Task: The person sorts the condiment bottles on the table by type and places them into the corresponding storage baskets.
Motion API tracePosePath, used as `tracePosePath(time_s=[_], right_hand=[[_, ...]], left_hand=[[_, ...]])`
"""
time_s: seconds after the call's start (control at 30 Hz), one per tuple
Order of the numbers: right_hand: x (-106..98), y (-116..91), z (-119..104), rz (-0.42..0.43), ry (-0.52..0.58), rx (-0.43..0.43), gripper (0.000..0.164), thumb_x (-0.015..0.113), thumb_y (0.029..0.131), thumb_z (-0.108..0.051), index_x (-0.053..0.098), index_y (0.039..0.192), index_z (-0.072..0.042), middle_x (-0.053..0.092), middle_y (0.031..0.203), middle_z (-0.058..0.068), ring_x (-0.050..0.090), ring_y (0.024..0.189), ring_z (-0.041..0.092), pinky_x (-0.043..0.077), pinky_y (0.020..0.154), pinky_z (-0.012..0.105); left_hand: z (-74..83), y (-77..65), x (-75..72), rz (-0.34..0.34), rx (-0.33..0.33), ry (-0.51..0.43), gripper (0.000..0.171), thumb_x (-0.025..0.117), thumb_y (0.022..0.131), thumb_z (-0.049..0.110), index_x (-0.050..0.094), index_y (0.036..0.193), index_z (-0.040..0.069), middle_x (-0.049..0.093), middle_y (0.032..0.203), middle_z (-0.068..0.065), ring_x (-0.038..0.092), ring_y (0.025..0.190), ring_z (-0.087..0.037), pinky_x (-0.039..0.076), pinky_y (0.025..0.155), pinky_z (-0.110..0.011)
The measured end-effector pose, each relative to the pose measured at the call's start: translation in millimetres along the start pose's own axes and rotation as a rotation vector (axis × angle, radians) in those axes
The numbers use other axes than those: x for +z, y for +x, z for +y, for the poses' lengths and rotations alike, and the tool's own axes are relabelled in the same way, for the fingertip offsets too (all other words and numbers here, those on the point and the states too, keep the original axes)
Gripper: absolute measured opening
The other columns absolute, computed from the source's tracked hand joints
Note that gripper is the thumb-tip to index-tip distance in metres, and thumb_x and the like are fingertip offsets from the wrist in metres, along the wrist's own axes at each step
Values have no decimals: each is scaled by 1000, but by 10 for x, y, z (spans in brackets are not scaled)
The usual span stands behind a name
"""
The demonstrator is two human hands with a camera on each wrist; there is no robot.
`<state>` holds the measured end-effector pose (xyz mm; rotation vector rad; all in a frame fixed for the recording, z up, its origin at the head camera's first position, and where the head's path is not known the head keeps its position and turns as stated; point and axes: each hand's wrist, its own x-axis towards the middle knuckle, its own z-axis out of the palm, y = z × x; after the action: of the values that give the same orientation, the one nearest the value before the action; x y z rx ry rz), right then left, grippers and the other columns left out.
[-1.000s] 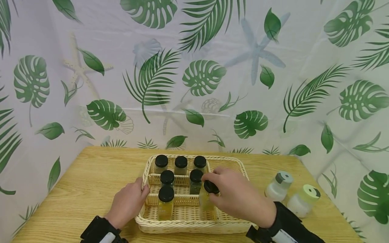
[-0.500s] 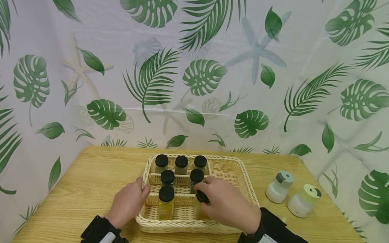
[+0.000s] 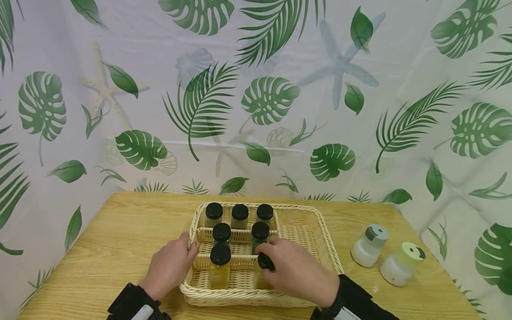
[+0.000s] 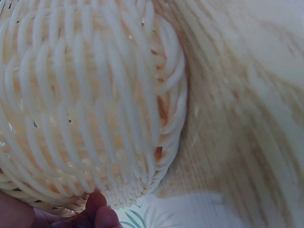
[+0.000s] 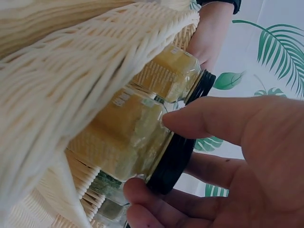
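My right hand [image 3: 298,270] pinches a square glass jar [image 5: 126,130] with yellow-brown contents near its black lid, thumb on one side and fingers on the other. The jar stands in the front row of a divided wicker basket [image 3: 228,298], at the right end of that row. A similar yellow jar [image 3: 219,273] is at the row's left. My left hand [image 3: 170,269] grips the basket's left rim; in the left wrist view its fingertips [image 4: 105,216] show at the weave. Two black-lidded jars, one left [image 3: 222,233] and one right [image 3: 260,231], stand in the middle row.
Three black-lidded jars, left [image 3: 214,212], middle [image 3: 240,214] and right [image 3: 265,213], line the back row. A long compartment [image 3: 302,224] runs down the basket's right side. Two white shakers, one grey-topped [image 3: 369,246] and one yellow-topped [image 3: 402,265], stand on the wooden table [image 3: 132,231].
My right hand has moved left and slightly down with the jar, from the divider beside the right compartment into the front row. My left hand stays on the rim.
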<state>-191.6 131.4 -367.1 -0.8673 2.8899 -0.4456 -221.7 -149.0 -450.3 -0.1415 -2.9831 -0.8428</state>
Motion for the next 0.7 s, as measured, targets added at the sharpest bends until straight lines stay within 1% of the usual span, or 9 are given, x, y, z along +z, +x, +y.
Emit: tracePosePath(time_s=[0.17,0.43,0.6,0.7], right_hand=[[-2,5,4,5,-28,-7,32,76,85,-17,73,116,-14,65,94,0,54,71,4,46,63,23],[-9,-11,14,9,-61,-11,39,79,83,-22,71,121,-16,67,98,-1,57,74,5,47,62,24],[-14,-43,43,47,-78,-11,42,79,83,-27,71,123,-18,67,101,-1,60,81,9,48,64,24],[-33,-76,55,68,-90,-13,42,80,84,-32,70,123,-19,69,107,0,64,89,14,51,69,28]], left_hand=[[15,7,4,-9,-6,-5,23,45,105,27,54,97,7,44,61,-2,43,48,-16,29,46,-31],[8,8,6,-1,-7,-1,23,45,105,27,52,94,8,44,62,-1,44,50,-16,30,47,-31],[5,11,5,3,0,3,23,45,104,27,53,96,7,44,62,-1,44,49,-16,30,47,-31],[7,8,5,2,1,5,23,45,105,27,53,95,7,43,62,-1,44,50,-16,30,46,-31]])
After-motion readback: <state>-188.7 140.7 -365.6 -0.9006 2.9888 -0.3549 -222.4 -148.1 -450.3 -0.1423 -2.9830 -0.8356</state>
